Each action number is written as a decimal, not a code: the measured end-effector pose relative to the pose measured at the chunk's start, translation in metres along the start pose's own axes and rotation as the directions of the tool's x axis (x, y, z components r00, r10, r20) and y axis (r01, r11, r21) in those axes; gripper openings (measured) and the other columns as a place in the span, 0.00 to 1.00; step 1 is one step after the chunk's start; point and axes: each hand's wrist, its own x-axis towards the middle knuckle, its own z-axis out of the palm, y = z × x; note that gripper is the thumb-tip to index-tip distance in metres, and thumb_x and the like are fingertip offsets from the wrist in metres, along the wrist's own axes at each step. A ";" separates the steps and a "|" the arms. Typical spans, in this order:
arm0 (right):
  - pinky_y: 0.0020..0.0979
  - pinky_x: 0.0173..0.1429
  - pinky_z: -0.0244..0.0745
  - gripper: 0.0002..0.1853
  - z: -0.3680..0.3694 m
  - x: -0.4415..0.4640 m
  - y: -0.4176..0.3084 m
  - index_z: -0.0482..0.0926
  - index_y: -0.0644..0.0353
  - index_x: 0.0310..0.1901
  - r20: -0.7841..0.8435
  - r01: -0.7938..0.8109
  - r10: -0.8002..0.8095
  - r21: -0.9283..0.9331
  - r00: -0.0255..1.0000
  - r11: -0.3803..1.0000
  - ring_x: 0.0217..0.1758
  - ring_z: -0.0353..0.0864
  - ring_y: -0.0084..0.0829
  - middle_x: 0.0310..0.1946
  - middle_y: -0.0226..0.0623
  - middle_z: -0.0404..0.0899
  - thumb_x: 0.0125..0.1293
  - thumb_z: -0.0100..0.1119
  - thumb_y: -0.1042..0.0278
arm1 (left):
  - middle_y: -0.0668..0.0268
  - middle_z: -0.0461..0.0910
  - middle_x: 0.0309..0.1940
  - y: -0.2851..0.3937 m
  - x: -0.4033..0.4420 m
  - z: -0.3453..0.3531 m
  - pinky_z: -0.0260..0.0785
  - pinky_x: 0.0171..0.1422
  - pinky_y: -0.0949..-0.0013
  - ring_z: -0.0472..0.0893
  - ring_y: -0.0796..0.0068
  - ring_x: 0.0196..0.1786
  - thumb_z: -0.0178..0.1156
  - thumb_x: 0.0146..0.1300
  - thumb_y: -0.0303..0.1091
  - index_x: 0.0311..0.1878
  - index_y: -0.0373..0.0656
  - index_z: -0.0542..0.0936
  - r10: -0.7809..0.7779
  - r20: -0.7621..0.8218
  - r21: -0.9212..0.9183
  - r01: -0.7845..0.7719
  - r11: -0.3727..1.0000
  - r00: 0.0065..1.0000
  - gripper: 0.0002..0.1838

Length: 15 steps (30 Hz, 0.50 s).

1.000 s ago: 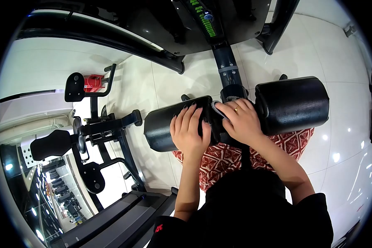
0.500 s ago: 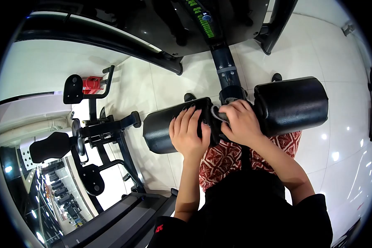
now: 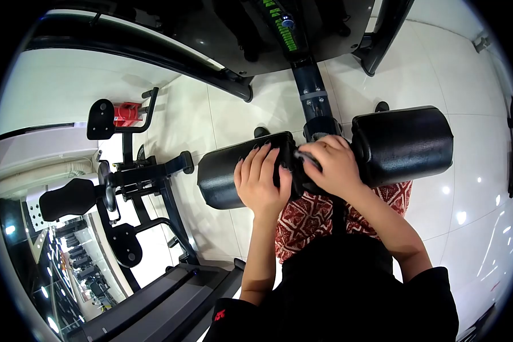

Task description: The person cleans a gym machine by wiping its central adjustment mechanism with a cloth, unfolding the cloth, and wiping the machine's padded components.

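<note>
- Left hand (image 3: pixel 263 185) flat, fingers slightly spread, on the left roller (image 3: pixel 216 178) near its inner edge.
- Right hand (image 3: pixel 334 166) curled round a grey cloth (image 3: pixel 319 137) at the post's (image 3: pixel 317 108) lower end.
- Right roller (image 3: pixel 404 145): inner edge just beside that hand.

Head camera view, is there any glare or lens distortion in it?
Yes: in the head view, the corners are black and the tiled floor shows seams bowing towards the edges; also in the head view, bright spots glare off that floor at right, and a softer sheen lies on the right black pad.
</note>
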 end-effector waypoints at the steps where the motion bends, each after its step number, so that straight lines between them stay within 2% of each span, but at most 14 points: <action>1: 0.39 0.53 0.71 0.16 0.003 0.004 0.001 0.78 0.55 0.46 -0.043 -0.114 0.119 0.114 0.992 0.987 0.43 0.78 0.39 0.36 0.36 0.82 0.54 0.62 0.70 | 0.66 0.83 0.49 0.000 0.000 0.001 0.63 0.64 0.57 0.80 0.61 0.54 0.56 0.53 0.35 0.45 0.45 0.82 -0.002 -0.003 -0.002 0.002 1.000 1.000 0.16; 2: 0.38 0.50 0.72 0.15 0.005 0.008 0.002 0.78 0.56 0.45 -0.072 -0.220 0.242 0.229 0.968 0.948 0.39 0.79 0.39 0.34 0.36 0.82 0.55 0.62 0.69 | 0.66 0.83 0.49 0.001 0.000 0.001 0.63 0.64 0.57 0.80 0.61 0.54 0.56 0.53 0.35 0.45 0.45 0.82 -0.001 -0.003 -0.005 0.001 1.000 1.000 0.16; 3: 0.38 0.45 0.73 0.14 0.006 0.016 0.001 0.78 0.55 0.45 -0.137 -0.182 0.243 0.352 0.960 0.918 0.36 0.80 0.42 0.33 0.38 0.82 0.54 0.63 0.71 | 0.65 0.83 0.49 0.001 -0.001 0.001 0.63 0.64 0.56 0.80 0.61 0.54 0.56 0.53 0.35 0.45 0.45 0.82 -0.003 -0.005 -0.002 0.003 1.000 1.000 0.16; 6: 0.39 0.45 0.72 0.15 0.018 0.028 -0.003 0.78 0.55 0.45 -0.189 -0.138 0.240 0.433 0.952 0.891 0.37 0.81 0.42 0.32 0.38 0.82 0.54 0.63 0.70 | 0.65 0.83 0.49 0.000 -0.002 0.002 0.63 0.64 0.56 0.80 0.61 0.54 0.56 0.53 0.35 0.45 0.45 0.82 -0.002 -0.008 0.004 0.002 1.000 1.000 0.16; 7: 0.36 0.49 0.73 0.13 0.015 0.029 -0.003 0.76 0.59 0.44 -0.132 -0.143 0.213 0.406 0.968 0.903 0.41 0.81 0.41 0.36 0.39 0.81 0.55 0.62 0.73 | 0.65 0.83 0.49 0.000 -0.002 0.002 0.63 0.64 0.56 0.80 0.61 0.54 0.56 0.53 0.35 0.45 0.45 0.82 -0.002 -0.014 0.012 0.002 1.000 1.000 0.16; 8: 0.36 0.49 0.73 0.13 0.013 0.028 -0.002 0.76 0.59 0.44 -0.134 -0.143 0.213 0.404 0.968 0.903 0.41 0.81 0.41 0.36 0.39 0.81 0.55 0.62 0.73 | 0.65 0.83 0.49 0.001 -0.002 0.002 0.63 0.64 0.56 0.80 0.61 0.54 0.56 0.53 0.35 0.45 0.45 0.82 0.000 -0.014 0.010 0.000 1.000 1.000 0.16; 10: 0.37 0.48 0.72 0.12 0.008 0.025 0.004 0.75 0.59 0.41 0.089 -0.196 0.176 0.391 0.980 0.899 0.41 0.80 0.42 0.35 0.39 0.80 0.55 0.62 0.71 | 0.65 0.83 0.49 0.000 -0.002 0.001 0.63 0.64 0.56 0.80 0.61 0.54 0.56 0.53 0.36 0.45 0.45 0.82 0.003 -0.014 0.010 -0.003 1.000 1.000 0.16; 11: 0.37 0.47 0.71 0.10 0.007 0.022 0.005 0.75 0.58 0.39 0.104 -0.197 0.169 0.401 0.980 0.895 0.39 0.79 0.42 0.33 0.38 0.79 0.55 0.62 0.70 | 0.65 0.83 0.49 -0.001 -0.002 0.001 0.63 0.64 0.56 0.80 0.61 0.54 0.56 0.53 0.36 0.45 0.45 0.82 0.003 -0.018 0.008 -0.002 1.000 1.000 0.16; 12: 0.37 0.47 0.71 0.10 0.009 0.020 0.005 0.75 0.58 0.39 0.104 -0.196 0.168 0.399 0.980 0.896 0.39 0.79 0.42 0.33 0.38 0.79 0.55 0.62 0.70 | 0.65 0.83 0.49 -0.001 -0.001 0.002 0.63 0.64 0.56 0.80 0.61 0.54 0.56 0.53 0.36 0.45 0.45 0.82 0.003 -0.016 0.008 -0.003 1.000 1.000 0.16; 15: 0.39 0.47 0.70 0.08 0.011 0.021 0.002 0.75 0.56 0.39 -0.092 -0.110 0.139 0.272 0.986 0.956 0.36 0.79 0.41 0.30 0.35 0.81 0.57 0.60 0.71 | 0.66 0.82 0.49 -0.003 -0.004 0.002 0.63 0.63 0.55 0.79 0.62 0.54 0.56 0.54 0.37 0.45 0.46 0.82 0.003 -0.008 0.012 -0.003 1.000 1.000 0.16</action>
